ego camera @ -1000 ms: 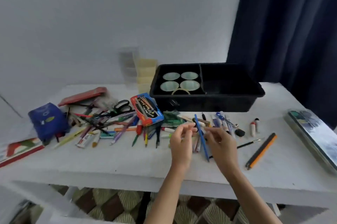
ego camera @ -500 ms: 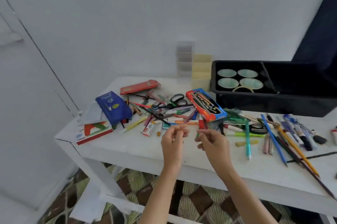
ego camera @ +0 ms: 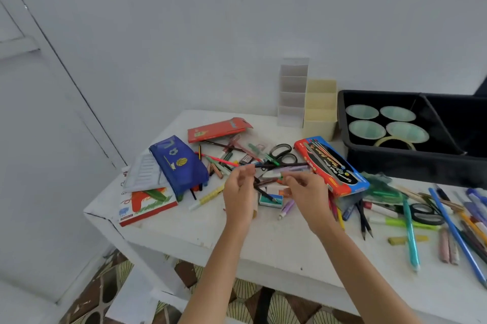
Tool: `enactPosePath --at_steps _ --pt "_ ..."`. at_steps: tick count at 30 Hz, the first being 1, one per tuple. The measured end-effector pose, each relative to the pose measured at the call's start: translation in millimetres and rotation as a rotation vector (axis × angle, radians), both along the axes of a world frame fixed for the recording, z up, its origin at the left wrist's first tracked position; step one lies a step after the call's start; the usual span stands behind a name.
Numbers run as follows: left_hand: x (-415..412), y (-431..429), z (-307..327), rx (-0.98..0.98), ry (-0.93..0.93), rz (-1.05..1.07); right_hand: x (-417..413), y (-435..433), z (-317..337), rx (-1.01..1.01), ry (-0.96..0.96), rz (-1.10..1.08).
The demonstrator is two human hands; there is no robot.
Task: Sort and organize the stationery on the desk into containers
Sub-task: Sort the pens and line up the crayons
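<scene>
- White desk (ego camera: pixel 263 244) carried the whole job. A tangled pile of pens and pencils (ego camera: pixel 224 163) lay between a blue pencil case (ego camera: pixel 179 165) and a red pencil box (ego camera: pixel 329 165), with black scissors (ego camera: pixel 283 153) at the pile's far side.
- More loose sticks, a blue pencil (ego camera: pixel 458 238) among them, fanned out at the desk's right end, well apart from the hands.
- Containers stood at the back. The left compartment of the black tray (ego camera: pixel 395 163) held four mint paper cups (ego camera: pixel 366 128) and a tape roll (ego camera: pixel 395 141); the right one was too dark to read. A cream organiser (ego camera: pixel 320 112) and a white tiered organiser (ego camera: pixel 292 91) stood just beside it, against the wall.
- Left hand (ego camera: pixel 238 189) hovered at the pile's near edge, fingers curled in, thumb close to the fingertips. I could not tell whether it held anything.
- Right hand (ego camera: pixel 307 192) sat opposite, fingertips drawn together by a lilac marker (ego camera: pixel 292 169) and a dark pencil (ego camera: pixel 264 193). Whether it pinched or merely touched them, I could not tell.
- My read: picking step, early in the sort, with nearly all the stationery outside the containers.
- Next move, as I judged it, called for freeing one stick from the crossed tangle, lifting it clear of its neighbours, then carrying it back and right to an organiser or the tray.
</scene>
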State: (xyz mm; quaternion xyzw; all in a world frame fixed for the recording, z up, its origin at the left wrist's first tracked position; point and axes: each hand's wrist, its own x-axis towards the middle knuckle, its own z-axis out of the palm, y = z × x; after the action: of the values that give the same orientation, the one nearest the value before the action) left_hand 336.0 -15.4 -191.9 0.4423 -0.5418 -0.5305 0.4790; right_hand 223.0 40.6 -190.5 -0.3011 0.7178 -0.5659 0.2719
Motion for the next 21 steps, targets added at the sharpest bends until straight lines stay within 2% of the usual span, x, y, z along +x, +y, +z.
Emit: enactPosePath --at_steps 6,12,16,21 --pt "-24.7 -48.6 -1.7 -0.014 -0.145 -0.041 -26.1 -63.1 0.5 0.01 0.075 -0.043" --pt "-45.6 -87.0 -12.0 -0.275 -0.462 -0.127 -49.4 -115.7 -1.3 0.097 0.226 0.088" --pt "-54.4 -98.5 -20.0 -0.309 -0.523 -0.159 -57.3 -132.4 -9.4 0.157 0.223 0.144" --pt "-58.0 -100.4 -25.0 -0.375 -0.593 -0.117 -57.9 -134.9 -5.9 0.035 0.129 0.098"
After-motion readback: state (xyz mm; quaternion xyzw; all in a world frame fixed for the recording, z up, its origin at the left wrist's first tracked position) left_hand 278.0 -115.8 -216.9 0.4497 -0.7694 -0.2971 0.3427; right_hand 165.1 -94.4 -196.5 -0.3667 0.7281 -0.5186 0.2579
